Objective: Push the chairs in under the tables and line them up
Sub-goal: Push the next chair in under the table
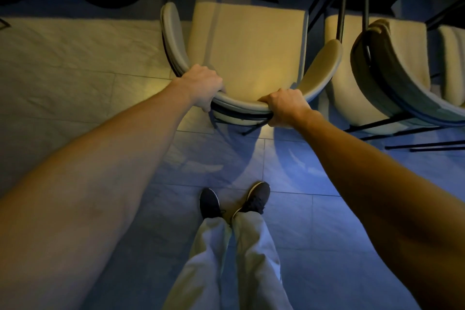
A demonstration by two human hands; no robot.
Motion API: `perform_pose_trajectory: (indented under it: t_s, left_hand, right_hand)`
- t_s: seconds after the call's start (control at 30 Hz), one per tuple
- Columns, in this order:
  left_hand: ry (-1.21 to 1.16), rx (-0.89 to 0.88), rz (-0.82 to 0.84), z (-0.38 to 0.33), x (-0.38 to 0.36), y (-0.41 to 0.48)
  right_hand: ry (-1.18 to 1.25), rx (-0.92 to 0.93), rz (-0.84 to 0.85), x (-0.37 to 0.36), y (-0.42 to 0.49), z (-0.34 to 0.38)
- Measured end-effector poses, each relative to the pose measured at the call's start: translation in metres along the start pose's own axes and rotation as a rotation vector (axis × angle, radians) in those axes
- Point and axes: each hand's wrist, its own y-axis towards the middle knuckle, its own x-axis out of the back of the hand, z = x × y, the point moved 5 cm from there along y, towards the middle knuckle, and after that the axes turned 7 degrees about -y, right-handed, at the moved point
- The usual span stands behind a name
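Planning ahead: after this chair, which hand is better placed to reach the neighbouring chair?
Right, probably. The right hand grips the backrest on the side nearest the neighbouring chair; the left hand grips the far side.

No text, label, brand, no. or sign can be read in this view, incl. on the chair; the light is dim.
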Motion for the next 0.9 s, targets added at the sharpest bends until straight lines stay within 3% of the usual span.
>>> perform_pose_trajectory:
  t_s: [0.9]
  left_hand:
    - [-0.119, 0.167, -0.004, -0.003, -0.01, 0.005]
  right_hand:
    - [-0.014, 0.095, -0.015, 0.007, 0.006, -0.017]
